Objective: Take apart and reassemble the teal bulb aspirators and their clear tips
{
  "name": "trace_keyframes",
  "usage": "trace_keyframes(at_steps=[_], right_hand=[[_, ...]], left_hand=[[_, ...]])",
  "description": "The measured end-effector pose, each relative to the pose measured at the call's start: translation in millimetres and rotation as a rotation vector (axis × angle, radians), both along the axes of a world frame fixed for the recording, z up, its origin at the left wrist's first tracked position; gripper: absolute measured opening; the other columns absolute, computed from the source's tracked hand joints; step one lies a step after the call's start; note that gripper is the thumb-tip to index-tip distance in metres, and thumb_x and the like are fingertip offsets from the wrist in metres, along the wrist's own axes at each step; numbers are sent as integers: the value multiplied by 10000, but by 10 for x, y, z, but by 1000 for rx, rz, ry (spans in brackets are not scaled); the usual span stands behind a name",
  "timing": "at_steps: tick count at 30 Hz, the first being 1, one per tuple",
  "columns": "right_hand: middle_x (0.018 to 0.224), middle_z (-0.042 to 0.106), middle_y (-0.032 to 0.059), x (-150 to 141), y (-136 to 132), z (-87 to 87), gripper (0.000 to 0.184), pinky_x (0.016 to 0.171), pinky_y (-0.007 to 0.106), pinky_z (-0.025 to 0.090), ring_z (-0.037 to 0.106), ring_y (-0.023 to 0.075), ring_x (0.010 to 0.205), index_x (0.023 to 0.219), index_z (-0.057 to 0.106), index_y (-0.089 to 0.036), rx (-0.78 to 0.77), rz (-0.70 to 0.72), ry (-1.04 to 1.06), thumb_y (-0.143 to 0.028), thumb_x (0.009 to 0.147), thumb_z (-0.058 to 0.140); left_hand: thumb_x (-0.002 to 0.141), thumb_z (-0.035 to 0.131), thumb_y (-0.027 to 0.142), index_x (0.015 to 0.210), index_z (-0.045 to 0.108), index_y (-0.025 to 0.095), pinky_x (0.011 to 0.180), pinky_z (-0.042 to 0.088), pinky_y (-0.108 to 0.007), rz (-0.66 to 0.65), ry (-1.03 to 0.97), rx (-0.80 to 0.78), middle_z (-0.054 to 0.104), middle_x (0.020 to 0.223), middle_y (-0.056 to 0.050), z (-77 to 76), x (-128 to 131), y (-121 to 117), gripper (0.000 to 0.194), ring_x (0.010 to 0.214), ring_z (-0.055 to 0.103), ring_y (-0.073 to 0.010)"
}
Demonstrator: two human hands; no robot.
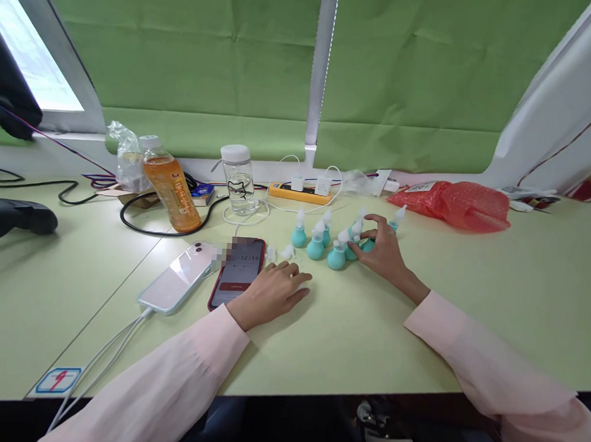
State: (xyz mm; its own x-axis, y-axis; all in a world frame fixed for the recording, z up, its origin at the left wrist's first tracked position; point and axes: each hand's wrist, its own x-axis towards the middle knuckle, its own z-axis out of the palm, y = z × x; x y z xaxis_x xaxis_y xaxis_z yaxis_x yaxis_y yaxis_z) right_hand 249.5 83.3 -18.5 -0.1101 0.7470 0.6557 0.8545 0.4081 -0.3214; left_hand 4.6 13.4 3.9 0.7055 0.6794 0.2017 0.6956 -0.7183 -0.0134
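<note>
Small teal squeeze bulbs with whitish pointed nozzles, like nasal aspirators, stand upright in a cluster; one squeeze bulb [337,257] is at the front and another bulb [298,236] at the left. My right hand [384,252] reaches into the cluster's right side, its thumb and curled fingers around a squeeze bulb [352,249]. The hand partly hides the bulbs behind it. My left hand [274,293] lies palm down on the table, fingers apart, holding nothing. Just beyond its fingertips are small whitish nozzle pieces [287,252]. A dark phone [237,271] lies partly beneath the left wrist.
A pale phone [179,277] with white cables lies at the left. Behind are an orange drink bottle [174,193], a clear water bottle [238,181] and a yellow power strip [297,193]. A red plastic bag [457,204] sits back right; a black device [15,220] is far left.
</note>
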Motion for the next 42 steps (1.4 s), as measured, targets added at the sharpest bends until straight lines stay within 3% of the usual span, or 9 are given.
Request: trace_keyframes(at_steps=[4, 7, 11, 14, 20, 24, 28, 33, 42], right_hand=[[741, 595, 23, 1, -27, 49, 562, 809, 489, 319, 569, 234, 747, 1066, 295, -181, 92, -50, 22, -323, 595, 566], [869, 528, 75, -10, -90, 78, 465, 747, 445, 380, 524, 243, 833, 985, 329, -195, 362, -56, 99, -320, 601, 557], [846, 475, 40, -222, -360, 64, 335, 668, 393, 426, 513, 205, 782, 904, 353, -256, 579, 274, -18, -235, 641, 560], [1002, 484, 78, -517, -628, 24, 294, 740, 388, 423, 487, 212, 910, 996, 413, -250, 295, 574, -261, -199, 720, 501], [1018, 528, 92, -750, -755, -41, 242, 769, 383, 422, 465, 215, 949, 1042, 491, -177, -144, 702, -431, -236, 827, 398], [936, 548, 76, -682, -685, -68, 239, 731, 323, 442, 514, 174, 860, 1032, 505, -186, -243, 679, -274, -257, 842, 380], [849, 585, 33, -669, -671, -94, 236, 646, 265, 453, 546, 129, 691, 1026, 493, -193, -314, 589, -44, -296, 836, 400], [723, 592, 17, -660, -646, -118, 141, 562, 233, 437, 526, 110, 606, 813, 580, -174, -342, 588, 91, -278, 771, 495], [833, 618, 24, -676, -693, -179, 312, 508, 213, 447, 545, 101, 600, 918, 467, -193, -568, 649, 418, -165, 634, 594]], left_hand=[[846, 321, 141, 1078, 469, 162, 698, 388, -328, 125, 21, 102, 562, 994, -86, -13, -33, 43, 276, 956, 448, -230], [774, 389, 43, 1073, 460, 161, 694, 378, -345, 121, 105, 119, 542, 1064, -92, -43, -55, 49, 329, 1022, 404, -259], [740, 411, 7, 916, 530, 163, 703, 373, -362, 47, 148, 83, 586, 936, -80, -49, -54, 35, 264, 976, 438, -255], [761, 402, 24, 765, 562, 142, 688, 385, -326, 18, 116, 28, 604, 761, -71, -29, -49, 39, 198, 852, 494, -223], [749, 402, 27, 686, 593, 121, 568, 413, -268, 71, 56, -14, 598, 656, -76, -36, -79, 77, 222, 701, 546, -200], [747, 446, 89, 821, 622, 125, 627, 445, -267, 117, -267, -91, 636, 755, -74, 11, -69, 48, 194, 697, 574, -170], [703, 519, 144, 753, 636, 137, 598, 459, -225, 113, -521, -321, 655, 694, -29, 94, -41, -15, 128, 586, 575, -119], [697, 524, 203, 732, 653, 143, 617, 486, -232, 130, -678, -519, 663, 722, -35, 79, -43, -31, 147, 632, 594, -136], [664, 575, 193, 731, 679, 154, 621, 498, -202, 205, -744, -572, 683, 740, -17, -8, -33, 6, 130, 702, 619, -151]])
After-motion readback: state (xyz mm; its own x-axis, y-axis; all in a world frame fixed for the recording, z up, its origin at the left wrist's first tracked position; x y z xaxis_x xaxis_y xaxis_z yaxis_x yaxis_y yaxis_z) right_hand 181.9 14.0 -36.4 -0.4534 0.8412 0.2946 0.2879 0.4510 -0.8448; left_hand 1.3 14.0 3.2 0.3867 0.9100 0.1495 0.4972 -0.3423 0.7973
